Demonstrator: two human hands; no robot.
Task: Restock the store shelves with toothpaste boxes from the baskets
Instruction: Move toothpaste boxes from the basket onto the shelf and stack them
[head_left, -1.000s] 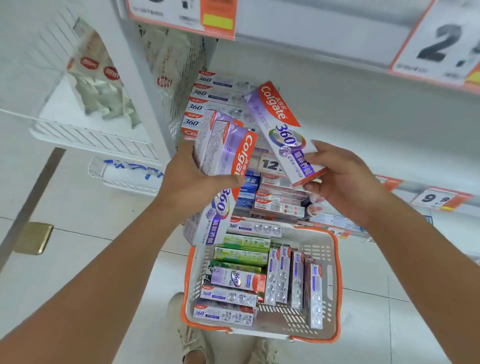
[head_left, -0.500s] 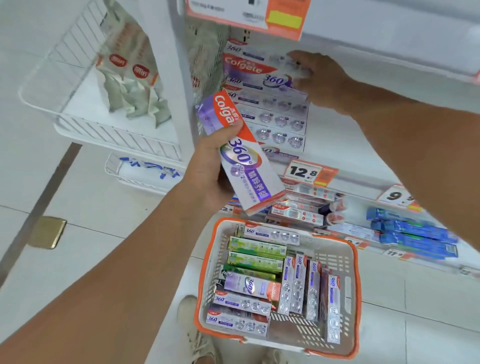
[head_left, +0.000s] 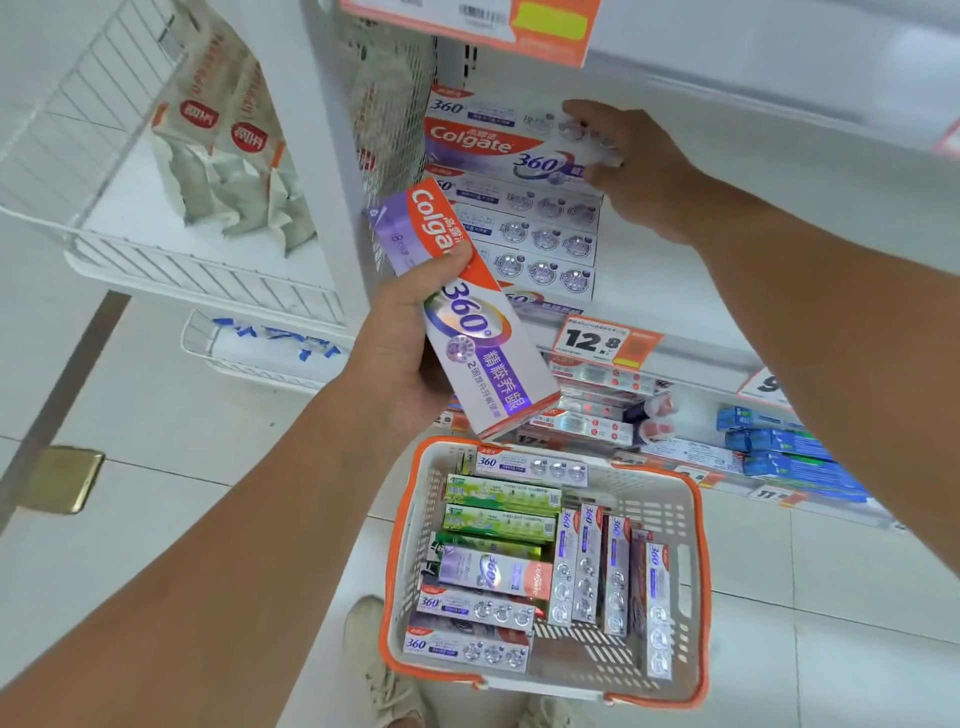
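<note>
My left hand (head_left: 400, 353) grips a purple, white and orange Colgate 360 toothpaste box (head_left: 483, 348), tilted, in front of the shelf and above the basket. My right hand (head_left: 644, 176) reaches into the shelf and holds the right end of another Colgate 360 box (head_left: 493, 150), which lies flat near the top of a stack of toothpaste boxes (head_left: 540, 239). Below, an orange-rimmed white basket (head_left: 701, 571) sits on the floor with several purple and green toothpaste boxes inside.
A 12.8 price tag (head_left: 597, 340) marks the shelf edge under the stack. Lower shelves hold red-white boxes (head_left: 587, 415) and blue boxes (head_left: 779, 447). A white wire rack (head_left: 156, 260) with packets hangs at the left. My shoe (head_left: 374, 649) is beside the basket.
My right hand carried its box from in front of me up onto the shelf stack. My left hand stayed low with its box. The view has moved closer to the shelf.
</note>
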